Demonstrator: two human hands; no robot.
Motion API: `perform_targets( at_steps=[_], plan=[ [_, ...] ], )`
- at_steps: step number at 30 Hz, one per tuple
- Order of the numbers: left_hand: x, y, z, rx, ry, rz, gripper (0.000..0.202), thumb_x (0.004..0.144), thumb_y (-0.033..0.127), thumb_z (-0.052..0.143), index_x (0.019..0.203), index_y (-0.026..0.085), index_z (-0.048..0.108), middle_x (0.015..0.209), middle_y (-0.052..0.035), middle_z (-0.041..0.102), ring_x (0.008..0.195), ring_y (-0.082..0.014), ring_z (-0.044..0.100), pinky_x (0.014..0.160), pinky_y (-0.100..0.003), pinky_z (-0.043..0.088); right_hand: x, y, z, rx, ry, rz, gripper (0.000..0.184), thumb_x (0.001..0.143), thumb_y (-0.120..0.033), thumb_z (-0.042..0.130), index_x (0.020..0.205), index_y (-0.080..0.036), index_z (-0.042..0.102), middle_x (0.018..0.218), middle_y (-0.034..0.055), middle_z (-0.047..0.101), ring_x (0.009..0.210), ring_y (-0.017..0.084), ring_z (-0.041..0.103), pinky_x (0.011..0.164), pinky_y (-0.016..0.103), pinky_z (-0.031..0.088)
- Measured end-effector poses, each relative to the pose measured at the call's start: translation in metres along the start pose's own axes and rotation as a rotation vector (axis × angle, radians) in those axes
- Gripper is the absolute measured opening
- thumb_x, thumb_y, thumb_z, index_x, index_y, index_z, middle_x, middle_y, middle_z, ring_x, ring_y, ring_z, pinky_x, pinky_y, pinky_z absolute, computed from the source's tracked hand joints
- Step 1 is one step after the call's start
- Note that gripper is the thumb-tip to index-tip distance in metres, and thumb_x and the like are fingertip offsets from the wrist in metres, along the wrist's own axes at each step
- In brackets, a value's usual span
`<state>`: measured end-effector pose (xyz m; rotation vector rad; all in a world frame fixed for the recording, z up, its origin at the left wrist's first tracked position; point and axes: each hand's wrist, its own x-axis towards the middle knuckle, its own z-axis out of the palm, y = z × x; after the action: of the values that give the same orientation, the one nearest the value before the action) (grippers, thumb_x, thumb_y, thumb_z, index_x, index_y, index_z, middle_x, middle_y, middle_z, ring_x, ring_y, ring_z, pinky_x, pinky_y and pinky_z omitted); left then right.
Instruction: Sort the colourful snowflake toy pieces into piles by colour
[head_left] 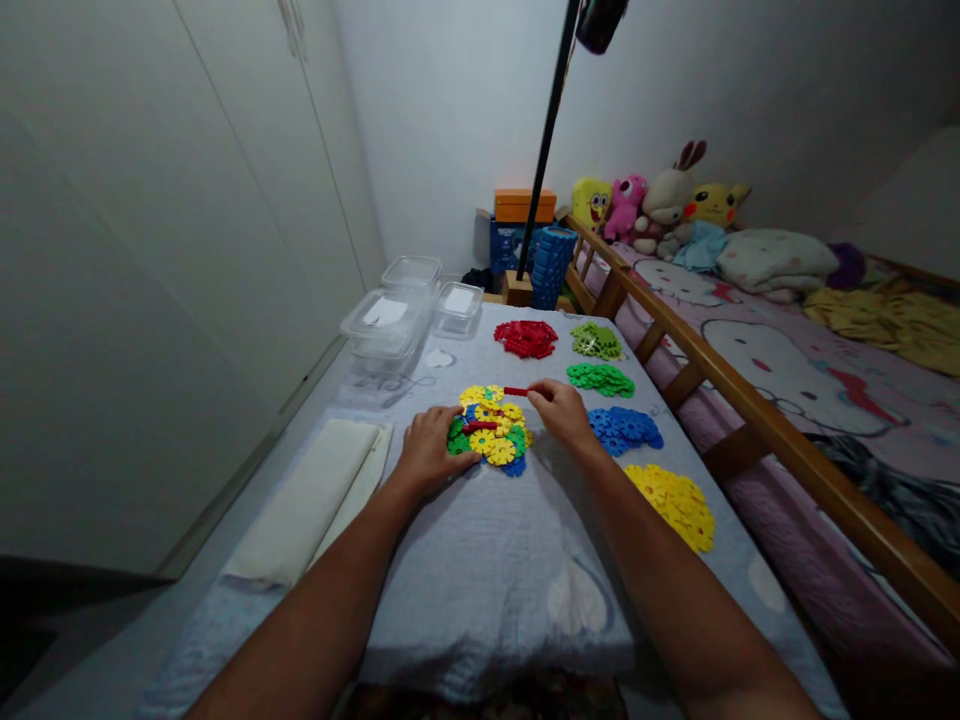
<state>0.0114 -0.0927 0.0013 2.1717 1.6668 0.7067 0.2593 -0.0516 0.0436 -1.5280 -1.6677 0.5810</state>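
Note:
A mixed pile of yellow, blue and green snowflake discs [496, 447] lies in the middle of the cloth-covered table, with a red connector piece [480, 427] on top. Against the left edge of that pile rests my left hand [433, 447], its thumb and fingers apart. Just beyond the pile's right side, my right hand [559, 410] pinches a red stick-like piece [515, 392] that points left. Sorted heaps lie around on the right: red pieces [525, 339], light green pieces [597, 341], green discs [600, 379], blue discs [624, 430] and yellow discs [673, 505].
Clear plastic containers [390, 318] stand at the back left, near a folded cream cloth [304, 500]. A black pole [551, 130] rises behind the table. Along the right runs a wooden bed rail [757, 420], with plush toys [664, 205] on the bed.

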Motion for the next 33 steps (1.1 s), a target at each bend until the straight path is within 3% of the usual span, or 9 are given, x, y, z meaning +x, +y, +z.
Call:
perform_targets(
  at_steps=[5, 10, 16, 23, 27, 33],
  plan=[
    [0.004, -0.001, 0.002, -0.078, 0.019, 0.015, 0.069, 0.073, 0.05, 0.081, 0.132, 0.023, 0.059, 0.131, -0.0113, 0.063, 0.12, -0.0325, 0.057, 0.104, -0.048, 0.043, 0.047, 0.021, 0.011, 0.036, 0.137, 0.158, 0.013, 0.069, -0.023, 0.058, 0.079, -0.019, 0.067, 0.07, -0.0004, 0.066, 0.069, 0.017, 0.06, 0.068, 0.028, 0.045],
    [0.006, 0.0, 0.0, -0.161, 0.073, 0.005, 0.05, 0.086, 0.05, 0.069, 0.126, 0.022, 0.063, 0.124, -0.0104, 0.067, 0.116, -0.0302, 0.061, 0.103, -0.047, 0.046, 0.081, 0.051, 0.029, 0.104, 0.328, 0.294, 0.018, 0.061, -0.018, 0.057, 0.078, -0.021, 0.061, 0.069, -0.0023, 0.061, 0.066, 0.017, 0.056, 0.066, 0.027, 0.045],
    [0.008, 0.001, 0.0, -0.236, 0.123, -0.034, 0.044, 0.092, 0.051, 0.06, 0.122, 0.02, 0.065, 0.12, -0.0113, 0.069, 0.112, -0.0286, 0.064, 0.101, -0.046, 0.049, 0.116, 0.071, 0.024, 0.07, 0.531, 0.387, 0.019, 0.058, -0.017, 0.054, 0.076, -0.022, 0.059, 0.076, 0.0023, 0.067, 0.077, 0.02, 0.061, 0.074, 0.027, 0.048],
    [0.008, 0.002, 0.001, -0.247, 0.132, -0.065, 0.044, 0.093, 0.051, 0.059, 0.122, 0.019, 0.066, 0.121, -0.0123, 0.07, 0.113, -0.0298, 0.063, 0.1, -0.047, 0.05, 0.139, 0.066, 0.018, -0.07, 0.523, 0.457, 0.026, 0.06, -0.016, 0.054, 0.083, -0.02, 0.065, 0.092, 0.0104, 0.073, 0.089, 0.024, 0.066, 0.085, 0.031, 0.05],
    [0.008, 0.004, 0.0, -0.235, 0.118, -0.082, 0.044, 0.093, 0.05, 0.058, 0.123, 0.018, 0.066, 0.121, -0.0127, 0.07, 0.112, -0.0301, 0.064, 0.099, -0.047, 0.05, 0.145, 0.063, 0.024, -0.079, 0.498, 0.454, 0.03, 0.059, -0.016, 0.053, 0.085, -0.019, 0.069, 0.091, 0.0103, 0.074, 0.089, 0.025, 0.068, 0.085, 0.031, 0.051],
    [0.008, 0.006, -0.002, -0.216, 0.116, -0.078, 0.042, 0.093, 0.049, 0.058, 0.121, 0.02, 0.066, 0.119, -0.0114, 0.07, 0.111, -0.0294, 0.064, 0.099, -0.046, 0.05, 0.143, 0.066, 0.034, -0.066, 0.386, 0.331, 0.038, 0.063, -0.014, 0.05, 0.094, -0.017, 0.072, 0.098, 0.0074, 0.076, 0.091, 0.02, 0.067, 0.088, 0.028, 0.05]
  ],
)
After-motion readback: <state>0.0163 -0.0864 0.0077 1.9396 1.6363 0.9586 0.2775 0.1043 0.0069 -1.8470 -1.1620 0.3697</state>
